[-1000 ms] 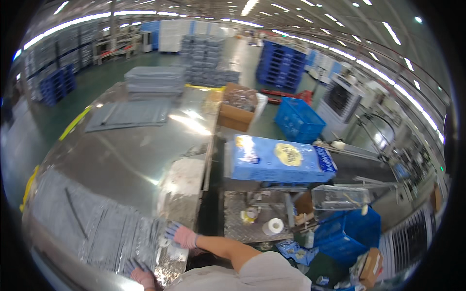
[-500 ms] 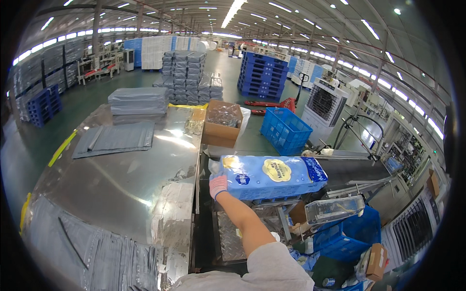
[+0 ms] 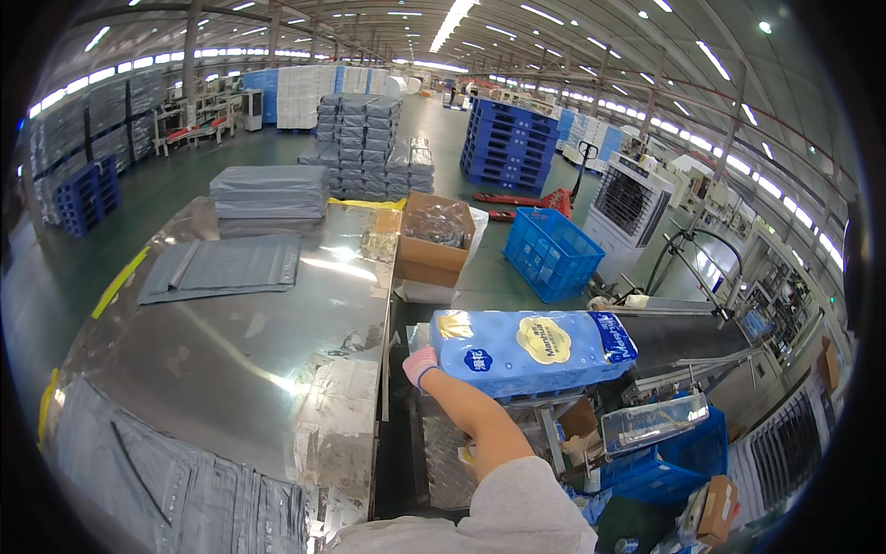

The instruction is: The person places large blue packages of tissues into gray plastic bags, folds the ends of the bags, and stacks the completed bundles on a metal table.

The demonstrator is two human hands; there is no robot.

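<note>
Broadly, the metal counter (image 3: 268, 332) fills the left, with grey plastic bags (image 3: 185, 475) spread across its near end. Over to the right runs a dark conveyor belt (image 3: 676, 332). A long blue package (image 3: 531, 355) lies between counter and belt, its right end beside the belt. At its left end is the gloved right hand (image 3: 421, 367); whether the fingers grip or merely touch, I cannot tell.
</note>
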